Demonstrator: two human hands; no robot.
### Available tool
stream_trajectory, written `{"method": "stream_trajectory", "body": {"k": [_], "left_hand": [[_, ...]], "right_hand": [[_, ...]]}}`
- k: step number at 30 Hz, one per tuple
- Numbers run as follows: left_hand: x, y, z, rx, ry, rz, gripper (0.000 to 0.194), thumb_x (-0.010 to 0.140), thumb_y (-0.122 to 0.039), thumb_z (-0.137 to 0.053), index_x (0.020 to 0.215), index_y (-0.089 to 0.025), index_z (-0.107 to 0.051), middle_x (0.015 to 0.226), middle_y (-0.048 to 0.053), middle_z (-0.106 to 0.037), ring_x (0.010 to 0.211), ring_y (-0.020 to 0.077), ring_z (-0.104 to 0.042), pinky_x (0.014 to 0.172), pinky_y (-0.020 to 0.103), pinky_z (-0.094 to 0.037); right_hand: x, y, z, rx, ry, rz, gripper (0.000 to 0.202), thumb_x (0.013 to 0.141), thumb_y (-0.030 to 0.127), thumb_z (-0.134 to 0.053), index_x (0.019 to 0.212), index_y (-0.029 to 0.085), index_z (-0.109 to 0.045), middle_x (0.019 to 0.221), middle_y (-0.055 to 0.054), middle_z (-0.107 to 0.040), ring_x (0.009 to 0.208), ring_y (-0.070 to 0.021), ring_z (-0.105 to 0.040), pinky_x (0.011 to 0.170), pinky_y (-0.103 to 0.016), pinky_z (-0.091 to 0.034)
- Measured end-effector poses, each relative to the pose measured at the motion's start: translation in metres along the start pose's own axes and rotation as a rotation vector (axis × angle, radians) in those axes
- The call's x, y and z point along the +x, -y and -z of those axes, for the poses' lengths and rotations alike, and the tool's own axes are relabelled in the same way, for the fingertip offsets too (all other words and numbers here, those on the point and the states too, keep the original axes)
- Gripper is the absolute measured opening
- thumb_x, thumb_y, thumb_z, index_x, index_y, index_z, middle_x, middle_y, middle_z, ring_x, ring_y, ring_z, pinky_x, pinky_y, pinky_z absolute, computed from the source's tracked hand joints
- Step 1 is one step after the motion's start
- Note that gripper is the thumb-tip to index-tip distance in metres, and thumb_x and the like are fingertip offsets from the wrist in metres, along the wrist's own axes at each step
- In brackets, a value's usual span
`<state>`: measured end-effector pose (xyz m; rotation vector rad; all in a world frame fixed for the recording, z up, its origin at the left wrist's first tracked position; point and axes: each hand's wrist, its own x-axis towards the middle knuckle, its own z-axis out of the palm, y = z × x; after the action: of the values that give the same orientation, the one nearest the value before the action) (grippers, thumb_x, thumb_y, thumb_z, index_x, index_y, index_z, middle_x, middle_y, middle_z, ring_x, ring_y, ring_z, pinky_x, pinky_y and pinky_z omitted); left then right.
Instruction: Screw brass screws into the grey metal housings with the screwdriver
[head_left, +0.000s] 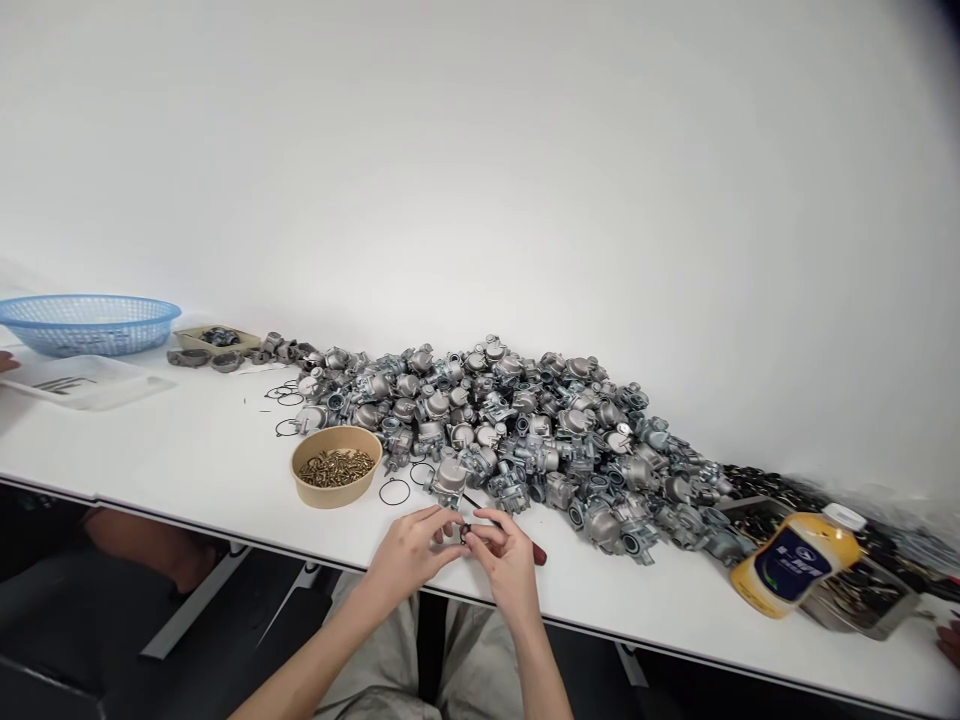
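Note:
My left hand [412,548] and my right hand [506,560] meet near the table's front edge. Between their fingertips is a small dark ring-shaped part [465,533], pinched from both sides; its exact kind is too small to make out. Behind my right hand lies a screwdriver, its red handle [539,554] showing past the fingers and its dark shaft pointing toward the heap. Just beyond my fingers sits a metal carburetor [449,480] at the front of a large pile of carburetors [517,420]. A thin black rubber ring [394,491] lies to the left.
A tan oval bowl [335,498] of small brass parts stands left of my hands. Farther left are a blue basket [90,325] and a white tray [90,385]. At right, a yellow bottle [795,560] leans by a bin [870,605]. Other people's hands show at both edges.

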<state>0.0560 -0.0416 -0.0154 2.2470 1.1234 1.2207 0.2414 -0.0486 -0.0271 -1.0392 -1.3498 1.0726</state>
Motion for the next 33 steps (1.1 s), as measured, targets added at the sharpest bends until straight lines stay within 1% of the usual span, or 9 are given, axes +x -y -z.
{"method": "stream_trajectory", "body": {"k": [4, 7, 10, 13, 17, 21, 23, 27, 33], "left_hand": [[0.004, -0.006, 0.006, -0.079, 0.077, 0.093, 0.028, 0.088, -0.042, -0.068, 0.109, -0.027, -0.075, 0.095, 0.002, -0.076, 0.078, 0.0168, -0.067, 0.077, 0.023, -0.049], [0.007, -0.007, 0.009, -0.123, 0.142, 0.168, 0.029, 0.087, -0.046, -0.066, 0.106, -0.026, -0.077, 0.097, 0.002, -0.078, 0.08, 0.0181, -0.067, 0.077, 0.022, -0.048], [0.009, -0.007, 0.012, -0.176, 0.212, 0.216, 0.032, 0.087, -0.046, -0.063, 0.101, -0.023, -0.08, 0.092, 0.002, -0.078, 0.078, 0.0186, -0.064, 0.072, 0.022, -0.046], [0.012, -0.007, 0.013, -0.275, 0.264, 0.231, 0.032, 0.087, -0.044, -0.063, 0.094, -0.018, -0.081, 0.082, 0.001, -0.077, 0.07, 0.0165, -0.061, 0.065, 0.021, -0.042], [0.014, -0.006, 0.014, -0.397, 0.247, 0.27, 0.03, 0.084, -0.039, -0.066, 0.094, -0.016, -0.082, 0.082, 0.003, -0.077, 0.063, 0.014, -0.057, 0.06, 0.021, -0.039], [0.014, -0.005, 0.015, -0.458, 0.236, 0.292, 0.026, 0.081, -0.036, -0.069, 0.092, -0.017, -0.082, 0.085, 0.004, -0.079, 0.074, 0.018, -0.064, 0.066, 0.022, -0.044], [0.013, -0.005, 0.014, -0.464, 0.229, 0.31, 0.025, 0.079, -0.035, -0.07, 0.091, -0.017, -0.082, 0.086, 0.005, -0.079, 0.077, 0.0195, -0.066, 0.069, 0.023, -0.046], [0.012, -0.004, 0.011, -0.434, 0.21, 0.334, 0.023, 0.078, -0.034, -0.07, 0.085, -0.015, -0.082, 0.079, 0.005, -0.079, 0.071, 0.0186, -0.065, 0.064, 0.023, -0.046], [0.011, -0.004, 0.009, -0.398, 0.19, 0.279, 0.021, 0.08, -0.03, -0.067, 0.084, -0.015, -0.082, 0.081, 0.004, -0.079, 0.072, 0.0185, -0.066, 0.069, 0.024, -0.048]], "right_hand": [[-0.002, 0.001, 0.001, 0.015, 0.04, 0.023, 0.046, 0.083, 0.039, -0.077, 0.118, 0.015, -0.058, 0.091, -0.01, -0.074, 0.081, -0.02, -0.067, 0.073, -0.029, -0.049], [-0.004, 0.002, 0.002, 0.026, 0.064, 0.024, 0.046, 0.083, 0.039, -0.076, 0.118, 0.015, -0.058, 0.092, -0.01, -0.074, 0.081, -0.02, -0.067, 0.074, -0.029, -0.049], [-0.004, 0.002, 0.003, 0.041, 0.077, 0.026, 0.046, 0.084, 0.039, -0.077, 0.119, 0.016, -0.058, 0.092, -0.01, -0.074, 0.083, -0.0204, -0.067, 0.076, -0.029, -0.049], [-0.004, 0.003, 0.004, 0.037, 0.086, 0.054, 0.044, 0.085, 0.038, -0.076, 0.119, 0.017, -0.059, 0.09, -0.009, -0.073, 0.084, -0.02, -0.067, 0.077, -0.029, -0.049], [-0.005, 0.005, 0.004, 0.053, 0.118, 0.08, 0.044, 0.085, 0.038, -0.076, 0.121, 0.019, -0.058, 0.093, -0.009, -0.073, 0.082, -0.0199, -0.066, 0.076, -0.03, -0.049], [-0.006, 0.007, 0.003, 0.062, 0.129, 0.077, 0.044, 0.085, 0.038, -0.076, 0.121, 0.019, -0.059, 0.093, -0.009, -0.073, 0.084, -0.0201, -0.066, 0.077, -0.03, -0.049], [-0.006, 0.008, 0.003, 0.062, 0.125, 0.07, 0.044, 0.084, 0.037, -0.077, 0.121, 0.019, -0.059, 0.091, -0.008, -0.072, 0.083, -0.0192, -0.066, 0.077, -0.029, -0.049], [-0.004, 0.006, 0.004, 0.076, 0.131, 0.076, 0.046, 0.083, 0.037, -0.077, 0.121, 0.019, -0.059, 0.087, -0.006, -0.071, 0.079, -0.0175, -0.065, 0.074, -0.027, -0.047], [-0.005, 0.007, 0.004, 0.104, 0.12, 0.068, 0.045, 0.082, 0.036, -0.078, 0.119, 0.018, -0.059, 0.085, -0.005, -0.069, 0.076, -0.0174, -0.062, 0.071, -0.028, -0.045]]}}
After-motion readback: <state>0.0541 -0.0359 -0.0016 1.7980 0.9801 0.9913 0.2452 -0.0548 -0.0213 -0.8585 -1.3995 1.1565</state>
